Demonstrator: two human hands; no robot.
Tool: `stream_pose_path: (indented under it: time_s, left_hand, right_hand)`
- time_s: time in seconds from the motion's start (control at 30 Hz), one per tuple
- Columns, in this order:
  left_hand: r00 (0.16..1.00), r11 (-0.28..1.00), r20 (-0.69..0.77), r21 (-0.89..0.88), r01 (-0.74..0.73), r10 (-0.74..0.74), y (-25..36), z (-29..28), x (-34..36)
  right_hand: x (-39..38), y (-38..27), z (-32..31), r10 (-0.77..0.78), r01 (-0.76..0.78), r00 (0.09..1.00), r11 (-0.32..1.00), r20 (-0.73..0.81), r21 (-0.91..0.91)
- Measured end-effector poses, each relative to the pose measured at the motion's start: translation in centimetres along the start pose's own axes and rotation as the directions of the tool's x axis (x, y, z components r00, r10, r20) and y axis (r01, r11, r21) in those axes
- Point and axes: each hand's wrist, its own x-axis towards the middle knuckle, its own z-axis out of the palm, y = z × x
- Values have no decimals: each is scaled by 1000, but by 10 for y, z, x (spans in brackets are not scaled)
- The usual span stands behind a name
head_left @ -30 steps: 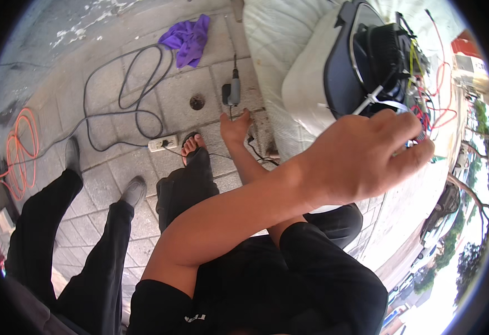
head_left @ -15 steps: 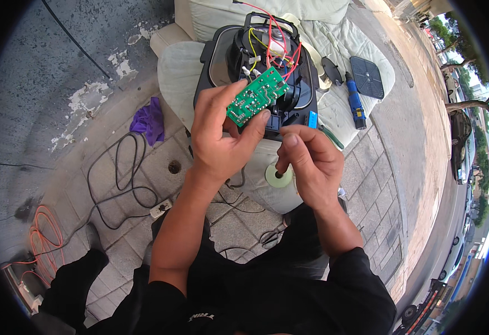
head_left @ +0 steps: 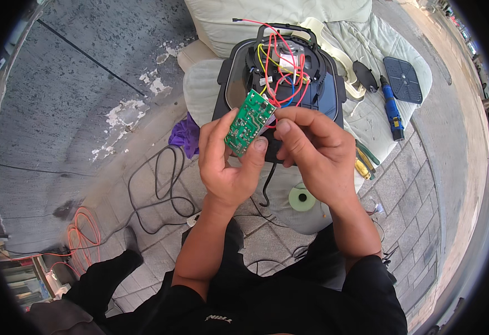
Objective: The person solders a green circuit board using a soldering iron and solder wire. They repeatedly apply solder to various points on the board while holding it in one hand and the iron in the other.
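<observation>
My left hand [head_left: 225, 162] is closed on a green circuit board [head_left: 251, 120], thumb on its lower edge and fingers behind. The soldered side faces up. My right hand [head_left: 322, 151] has its fingers drawn together at the board's right edge; what is pinched there, if anything, is too small to make out. Beyond the board lies an opened black appliance [head_left: 236, 84] with a handle frame. Red wires [head_left: 280, 38] loop over it, one loose end reaching out to the left. A yellow wire [head_left: 261, 58] and a blue wire also show, beside a white tag.
The appliance rests on a pale padded seat [head_left: 202, 84]. A light green roll [head_left: 302, 198] lies near its front edge. Rightward are a blue power screwdriver [head_left: 391, 109], a black square panel [head_left: 403, 80] and yellow-handled tools [head_left: 362, 168]. A purple cloth [head_left: 184, 137] and black cable [head_left: 135, 198] lie left.
My right hand has moved up to the board's edge; earlier it was lower, apart from it. The board is held more upright. The whole view has shifted, placing the scene farther right.
</observation>
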Motion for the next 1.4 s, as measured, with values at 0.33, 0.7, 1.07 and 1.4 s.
stream_pose_path:
  time_s: [0.33, 0.7, 1.07, 1.4]
  left_hand:
    - [998, 995, 25, -79, 58, -57, -5, -2, -3]
    - [998, 1000, 62, -9, 26, -26, -11, -7, -4]
    - [965, 956, -23, -145, 256, -261, -2, -4, -10]
    - [983, 981, 28, -71, 180, -179, -6, -8, -9]
  right_hand:
    - [-1, 5, 9, -66, 68, 997, 997, 50, -28]
    - [-1, 7, 12, -63, 64, 997, 998, 50, -27]
    - [0, 11, 14, -73, 72, 995, 997, 65, 13]
    - [0, 9, 14, -46, 46, 997, 999, 54, 10]
